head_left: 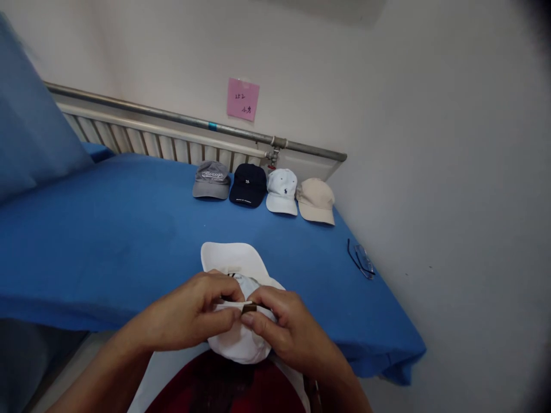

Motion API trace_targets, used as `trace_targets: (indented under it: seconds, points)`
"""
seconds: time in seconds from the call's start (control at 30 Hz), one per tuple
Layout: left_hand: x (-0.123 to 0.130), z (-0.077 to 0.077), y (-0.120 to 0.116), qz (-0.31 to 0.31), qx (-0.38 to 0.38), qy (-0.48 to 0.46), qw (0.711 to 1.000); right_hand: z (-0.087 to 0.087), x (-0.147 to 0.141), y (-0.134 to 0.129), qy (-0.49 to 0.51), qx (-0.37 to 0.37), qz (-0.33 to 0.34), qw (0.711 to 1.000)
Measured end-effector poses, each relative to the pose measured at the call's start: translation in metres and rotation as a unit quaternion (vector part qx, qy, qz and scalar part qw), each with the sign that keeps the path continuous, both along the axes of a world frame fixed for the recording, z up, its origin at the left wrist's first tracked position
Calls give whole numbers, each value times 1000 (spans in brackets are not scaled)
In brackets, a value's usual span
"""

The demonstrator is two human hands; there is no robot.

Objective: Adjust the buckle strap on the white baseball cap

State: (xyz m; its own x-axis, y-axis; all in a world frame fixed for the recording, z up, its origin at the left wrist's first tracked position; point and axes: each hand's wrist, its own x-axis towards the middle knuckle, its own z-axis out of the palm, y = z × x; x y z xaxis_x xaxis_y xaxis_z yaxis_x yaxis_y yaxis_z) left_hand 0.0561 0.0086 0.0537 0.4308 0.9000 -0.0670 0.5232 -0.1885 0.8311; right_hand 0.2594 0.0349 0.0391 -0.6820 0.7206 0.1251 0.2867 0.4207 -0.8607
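Both hands — left hand (196, 312), right hand (286, 330) — pinch soft white cap (235, 264)

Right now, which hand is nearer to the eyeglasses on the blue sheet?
Right. The right hand grips the white cap on the side toward the eyeglasses, which lie apart near the bed's right edge. The left hand holds the cap's opposite side, farther away.

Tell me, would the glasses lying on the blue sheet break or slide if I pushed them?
The thin-framed glasses look light and probably fragile. They lie near the edge of the blue sheet, so a push might tip them off. The cloth likely grips, so sliding seems unlikely.
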Motion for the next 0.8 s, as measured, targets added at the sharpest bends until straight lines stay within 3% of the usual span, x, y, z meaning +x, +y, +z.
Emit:
trace_targets:
  seconds: [0.3,0.5,0.67,0.8]
  points:
    - [-3,-2,0,-9,-12,4,1000,-5,-5,-1,2,-10,-5,1000]
    - [-7,-8,3,-1,-87,-42,995,-5,-4,-1,27,38,-72,996]
    - [-4,-9,3,-21,-44,-75,996,1,8,1,80,86,-121,986]
    - [-8,-9,4,-24,-30,-86,996,-8,20,12,135,77,-203,967]
